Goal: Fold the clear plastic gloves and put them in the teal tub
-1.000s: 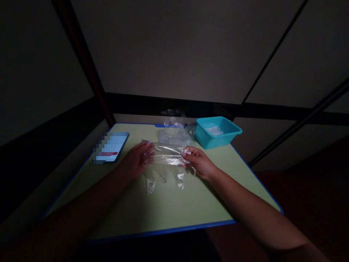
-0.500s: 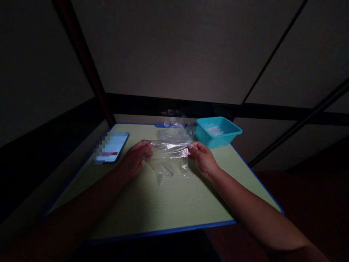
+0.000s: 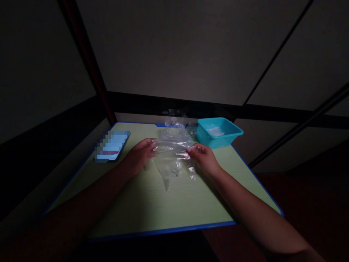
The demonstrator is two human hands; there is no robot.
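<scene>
A thin, crinkled piece of clear plastic film (image 3: 170, 156) is stretched between my two hands above the table. Pointed ends hang from its lower side; I cannot tell whether it is a bag or a glove. My left hand (image 3: 141, 154) pinches its left end, thumb and fingers closed. At the opposite end, my right hand (image 3: 203, 156) grips the film near the upper edge, fingers curled. Behind the film lies more clear plastic (image 3: 171, 134), partly covered from view.
The pale table (image 3: 163, 214) has a blue rim. A turquoise plastic basket (image 3: 208, 140) stands at the back right, holding a whitish packet (image 3: 215, 131). To the left lies a phone (image 3: 114, 145), its screen partly pixelated. A wall rises behind the table.
My hands have come slightly closer together, the left one shifting right. The film is slacker, and its hanging ends have swung down and to the right.
</scene>
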